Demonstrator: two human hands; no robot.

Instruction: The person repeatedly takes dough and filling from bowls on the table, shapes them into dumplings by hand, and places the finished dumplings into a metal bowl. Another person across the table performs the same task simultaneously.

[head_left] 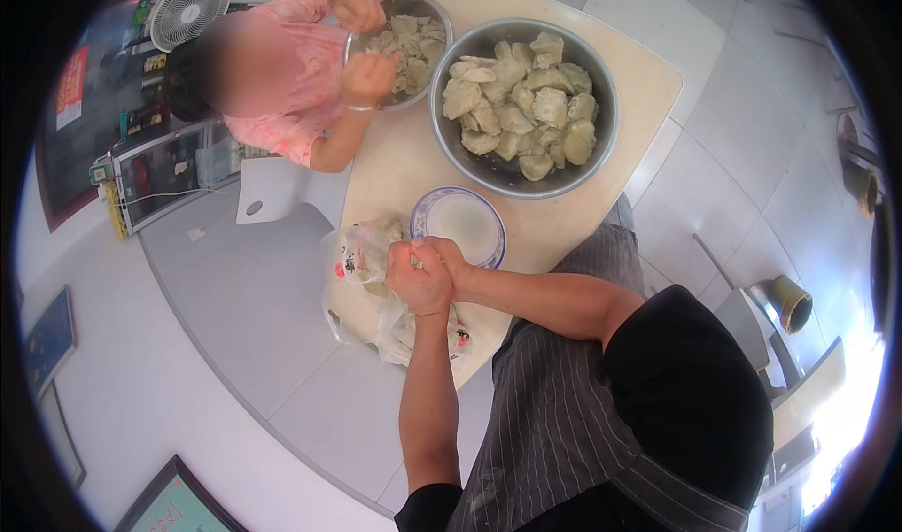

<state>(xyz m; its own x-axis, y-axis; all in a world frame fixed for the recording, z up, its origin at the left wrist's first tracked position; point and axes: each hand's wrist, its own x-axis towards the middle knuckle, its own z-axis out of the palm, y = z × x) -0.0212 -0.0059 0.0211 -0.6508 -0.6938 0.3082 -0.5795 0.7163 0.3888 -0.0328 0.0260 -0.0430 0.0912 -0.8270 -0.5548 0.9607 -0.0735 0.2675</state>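
My left hand and my right hand are pressed together, fingers closed over one another. A bit of a pale clump shows between them; the rest is hidden. They are at the near-left rim of a white bowl with a blue-patterned edge, which has cloudy whitish liquid in it. Under and beside my left hand lies a clear plastic bag with red and black print and pale contents. Beyond the white bowl stands a large metal bowl heaped with similar pale, greyish-green clumps.
Across the table, a person in a pink top has both hands at a smaller metal bowl of torn pale pieces. A white chair stands by that person. Another chair is at the right.
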